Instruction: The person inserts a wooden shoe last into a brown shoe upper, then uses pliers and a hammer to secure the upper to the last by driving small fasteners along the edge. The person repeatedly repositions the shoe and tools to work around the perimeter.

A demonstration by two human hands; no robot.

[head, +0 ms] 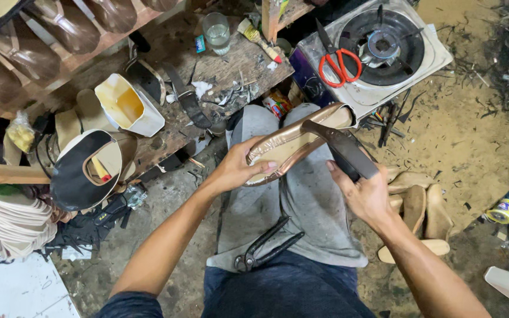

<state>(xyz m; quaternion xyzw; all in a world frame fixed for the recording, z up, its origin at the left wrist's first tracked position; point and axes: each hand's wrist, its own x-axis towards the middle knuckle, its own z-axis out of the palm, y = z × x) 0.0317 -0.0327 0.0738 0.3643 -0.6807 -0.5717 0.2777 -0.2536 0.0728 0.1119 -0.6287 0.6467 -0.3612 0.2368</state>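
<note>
Sandal sole point(287, 147) with a shiny bronze edge sits over the person's lap, held sole-up across the grey cloth point(301, 206) on the knees. The left hand point(237, 168) is closed around its near end, thumb on top and fingers curled under. The right hand point(363, 191) is wrapped shut around a dark block-shaped tool point(349, 154) whose head lies against the sole's far right part, where a dark strap piece point(319, 126) crosses it.

As a judgement: the upper looks already wrapped round the pale insole, and the edge is being pressed or beaten down; no outsole or heel is on it yet, so much seems left. Black pincers point(263, 247) lie unused on the cloth near the body. Plain beige soles point(419, 206) wait on the floor at the right. On the wooden bench point(231, 65) far left stand a white glue tub point(128, 106), a brush point(258, 40) and a glass point(217, 32). Red-handled scissors point(338, 65) rest on a gas stove point(384, 47).
</note>
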